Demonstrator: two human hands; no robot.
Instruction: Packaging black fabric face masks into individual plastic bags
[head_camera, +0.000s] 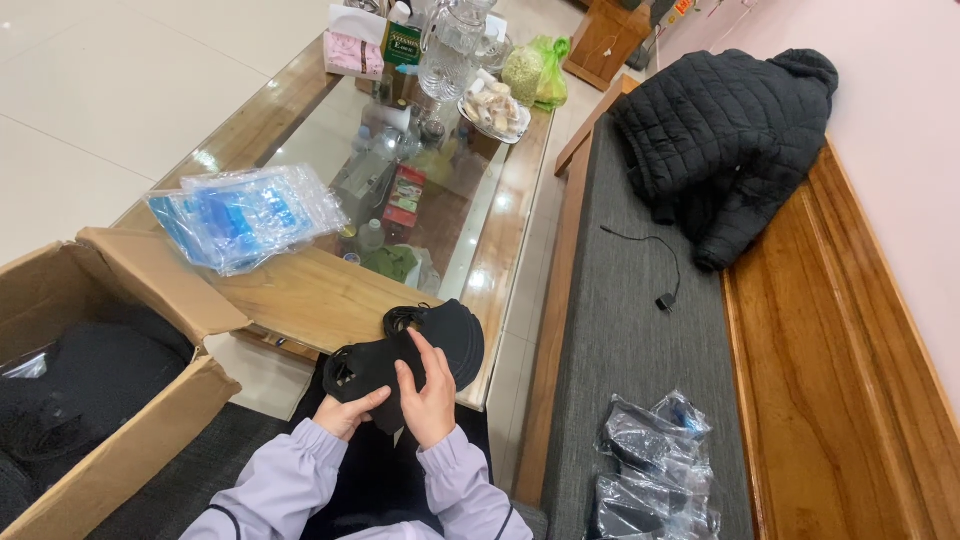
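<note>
Both my hands hold a black face mask (365, 372) just in front of my lap. My left hand (345, 412) grips its lower edge from below. My right hand (432, 395) pinches its right side, fingers pointing up. Right behind it, a stack of black masks (452, 332) lies on the near corner of the wooden, glass-topped table (320, 290). Lilac sleeves cover both my forearms.
An open cardboard box (120, 300) with black material stands at my left. A pile of clear blue plastic bags (245, 212) lies on the table. Bagged black masks (655, 465) rest on the grey bench cushion at right, with a black jacket (720, 140) and a cable (655, 255) farther back.
</note>
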